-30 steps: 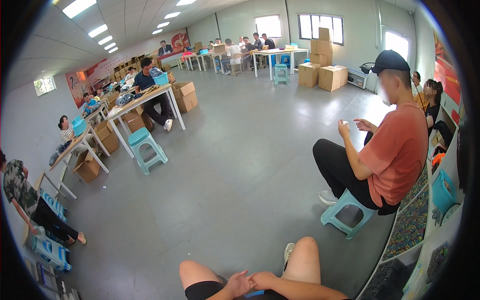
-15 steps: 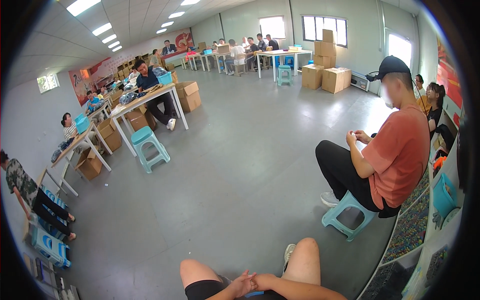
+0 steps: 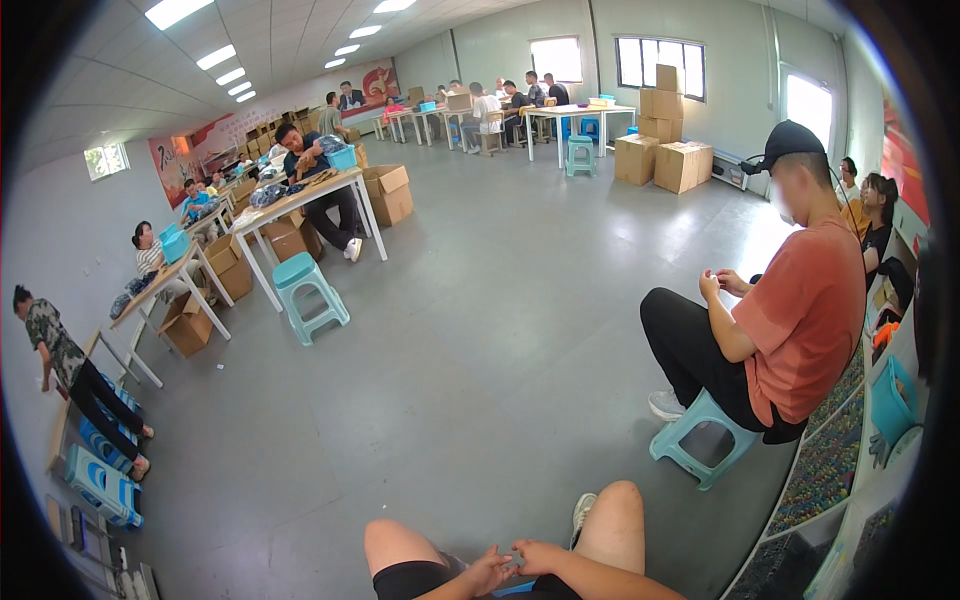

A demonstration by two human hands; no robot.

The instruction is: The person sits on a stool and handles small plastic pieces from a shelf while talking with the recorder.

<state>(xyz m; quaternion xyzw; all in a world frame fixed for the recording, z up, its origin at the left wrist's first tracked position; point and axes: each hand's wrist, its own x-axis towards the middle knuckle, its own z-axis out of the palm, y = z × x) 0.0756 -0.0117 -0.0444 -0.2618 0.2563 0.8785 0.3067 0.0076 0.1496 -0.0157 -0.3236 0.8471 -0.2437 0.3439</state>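
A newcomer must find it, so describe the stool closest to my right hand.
On the right of the grey floor, find the person in an orange shirt. Directly beneath them is the pale teal stool, beyond your right hand and to its right. Unlike the similar stool by a white-legged table on the left, it has someone seated on it.

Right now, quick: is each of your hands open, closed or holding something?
Left hand: loosely curled; whether it holds something small cannot be told.
Right hand: loosely curled too; any hold likewise unclear.
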